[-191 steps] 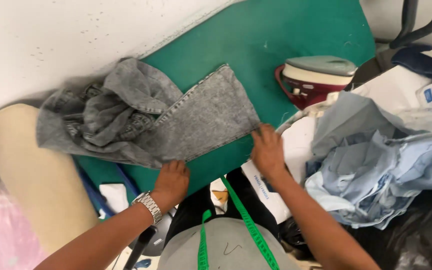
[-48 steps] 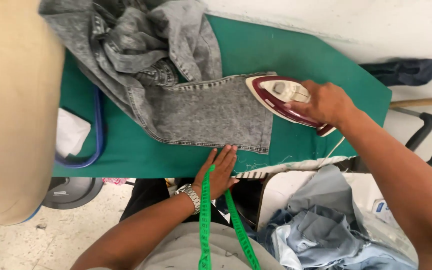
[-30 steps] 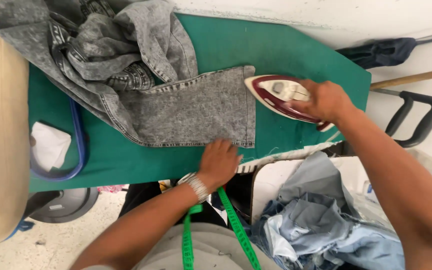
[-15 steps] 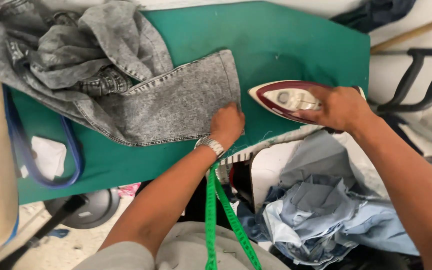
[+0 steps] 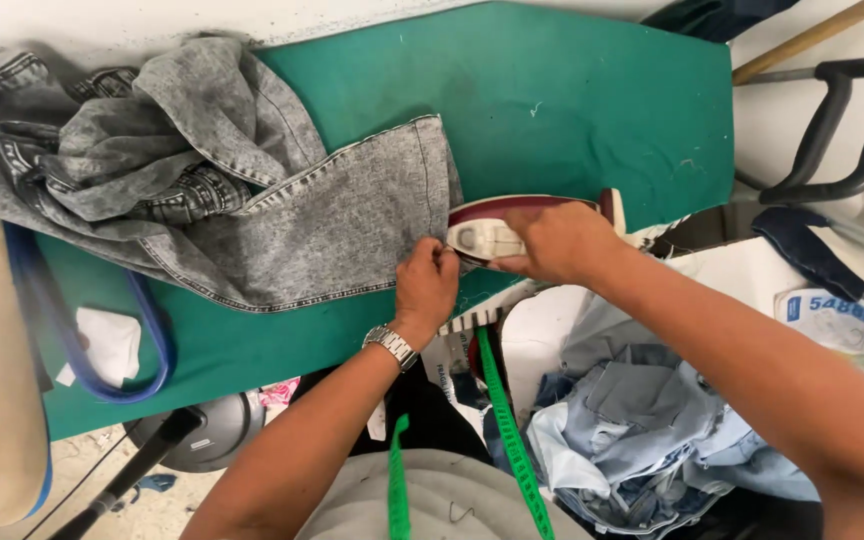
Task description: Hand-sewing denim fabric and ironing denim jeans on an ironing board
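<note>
Grey washed denim, a jeans leg [image 5: 342, 220], lies flat across our green ironing board [image 5: 572, 100]. Our left hand [image 5: 425, 288] pinches its hem edge; our right hand [image 5: 552, 240] is closed around the maroon iron [image 5: 492, 225], just beside those fingers. We judge a burn likely if the soleplate slides closer. The iron's underside and cord stay hidden.

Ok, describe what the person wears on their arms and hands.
Both forearms are bare, with no sleeves or gloves showing. The left hand has a silver metal-link wristwatch at the wrist. The right hand wears nothing visible.
</note>
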